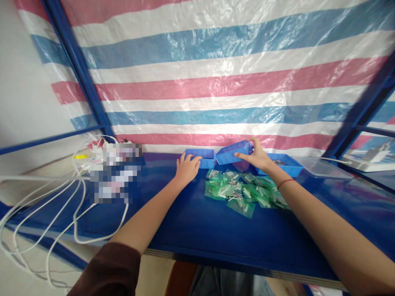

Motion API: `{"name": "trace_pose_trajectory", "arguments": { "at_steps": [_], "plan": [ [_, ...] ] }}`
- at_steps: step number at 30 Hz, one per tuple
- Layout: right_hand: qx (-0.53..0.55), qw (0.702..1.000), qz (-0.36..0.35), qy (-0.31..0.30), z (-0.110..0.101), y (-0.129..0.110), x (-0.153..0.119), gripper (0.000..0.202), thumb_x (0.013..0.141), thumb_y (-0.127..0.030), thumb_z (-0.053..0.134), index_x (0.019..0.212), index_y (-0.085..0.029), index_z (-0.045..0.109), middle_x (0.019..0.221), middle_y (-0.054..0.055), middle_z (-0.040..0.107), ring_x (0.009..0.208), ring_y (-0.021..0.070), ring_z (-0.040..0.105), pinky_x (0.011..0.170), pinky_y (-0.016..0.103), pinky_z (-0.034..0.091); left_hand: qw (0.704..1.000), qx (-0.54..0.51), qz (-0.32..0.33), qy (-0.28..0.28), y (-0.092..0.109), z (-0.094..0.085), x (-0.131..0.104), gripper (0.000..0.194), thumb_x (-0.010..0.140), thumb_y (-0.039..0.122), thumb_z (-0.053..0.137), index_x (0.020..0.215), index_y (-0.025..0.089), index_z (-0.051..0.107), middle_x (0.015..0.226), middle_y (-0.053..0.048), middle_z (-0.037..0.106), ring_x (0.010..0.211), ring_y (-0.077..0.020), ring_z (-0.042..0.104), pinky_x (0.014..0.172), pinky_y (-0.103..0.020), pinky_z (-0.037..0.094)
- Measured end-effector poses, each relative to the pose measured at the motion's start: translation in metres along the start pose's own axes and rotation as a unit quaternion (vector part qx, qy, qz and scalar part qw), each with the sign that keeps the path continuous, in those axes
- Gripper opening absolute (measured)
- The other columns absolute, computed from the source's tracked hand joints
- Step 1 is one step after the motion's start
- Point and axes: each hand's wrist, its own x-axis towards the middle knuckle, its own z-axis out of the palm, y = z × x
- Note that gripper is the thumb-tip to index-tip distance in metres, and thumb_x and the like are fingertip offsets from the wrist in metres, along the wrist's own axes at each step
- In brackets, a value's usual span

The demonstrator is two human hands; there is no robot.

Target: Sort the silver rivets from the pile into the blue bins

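My right hand grips a blue plastic bin by its right end, thumb in front and fingers behind; the bin is tilted, its right end raised. My left hand holds the front left edge of another blue bin, fingers hooked over the rim. Just right of my right hand stands a third blue bin with small metal pieces inside, partly hidden by my wrist. In front of the bins lies a spread of small green-tinted clear bags with metal pins or screws in and on them.
White cables and power strips crowd the left of the blue table, some hanging over its edge. A clear plastic lid or tray lies at the right. Behind hangs a striped sheet between blue metal posts.
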Motion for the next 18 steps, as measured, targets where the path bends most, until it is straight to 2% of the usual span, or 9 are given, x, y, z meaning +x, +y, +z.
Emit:
{"name": "trace_pose_trajectory", "arguments": {
  "at_steps": [3, 5, 8, 10, 14, 18],
  "plan": [
    [-0.083, 0.996, 0.021, -0.022, -0.006, -0.007, -0.002, 0.066, 0.070, -0.057, 0.058, 0.118, -0.015, 0.043, 0.096, 0.010, 0.056, 0.088, 0.0256, 0.056, 0.077, 0.040, 0.047, 1.000, -0.005, 0.017, 0.013, -0.010, 0.004, 0.007, 0.035, 0.092, 0.030, 0.034, 0.118, 0.029, 0.058, 0.116, -0.008, 0.057, 0.120, -0.0256, 0.039, 0.104, -0.053, 0.026],
    [-0.168, 0.984, 0.010, -0.061, -0.010, -0.011, -0.003, 0.055, 0.072, -0.056, 0.055, 0.108, -0.014, 0.053, 0.096, 0.013, 0.058, 0.096, 0.0300, 0.054, 0.083, 0.045, 0.045, 0.999, 0.000, 0.031, 0.020, -0.016, 0.005, 0.012, 0.036, 0.092, 0.029, 0.033, 0.117, 0.028, 0.058, 0.112, -0.007, 0.058, 0.115, -0.0222, 0.043, 0.107, -0.049, 0.024],
    [-0.288, 0.952, 0.005, -0.104, -0.014, -0.011, -0.008, 0.041, 0.075, -0.047, 0.056, 0.104, -0.019, 0.061, 0.114, 0.017, 0.054, 0.116, 0.0374, 0.042, 0.090, 0.054, 0.037, 0.998, 0.012, 0.053, 0.022, -0.022, 0.004, 0.015, 0.037, 0.093, 0.027, 0.031, 0.116, 0.026, 0.059, 0.107, -0.006, 0.061, 0.110, -0.0192, 0.048, 0.109, -0.044, 0.020],
    [-0.333, 0.935, 0.000, -0.122, -0.015, -0.006, -0.012, 0.032, 0.077, -0.037, 0.056, 0.104, -0.023, 0.063, 0.127, 0.014, 0.049, 0.122, 0.0382, 0.035, 0.093, 0.058, 0.032, 0.997, 0.021, 0.066, 0.019, -0.023, 0.003, 0.016, 0.037, 0.093, 0.026, 0.030, 0.116, 0.025, 0.059, 0.105, -0.006, 0.062, 0.107, -0.0180, 0.050, 0.110, -0.042, 0.019],
    [-0.337, 0.925, -0.013, -0.176, -0.017, 0.004, -0.016, 0.029, 0.082, -0.025, 0.045, 0.104, -0.023, 0.064, 0.120, 0.011, 0.058, 0.111, 0.0317, 0.050, 0.095, 0.060, 0.028, 0.997, 0.024, 0.068, 0.014, -0.018, 0.006, 0.019, 0.037, 0.093, 0.026, 0.030, 0.116, 0.024, 0.058, 0.101, -0.007, 0.063, 0.105, -0.0183, 0.051, 0.109, -0.043, 0.019],
    [-0.334, 0.924, -0.021, -0.185, -0.019, 0.007, -0.017, 0.034, 0.083, -0.021, 0.042, 0.110, -0.019, 0.063, 0.116, 0.013, 0.062, 0.106, 0.0306, 0.055, 0.098, 0.057, 0.026, 0.998, 0.000, 0.055, 0.006, -0.006, 0.013, 0.025, 0.034, 0.092, 0.028, 0.033, 0.114, 0.026, 0.059, 0.104, -0.007, 0.063, 0.109, -0.0207, 0.048, 0.107, -0.048, 0.022]
  ]
}}
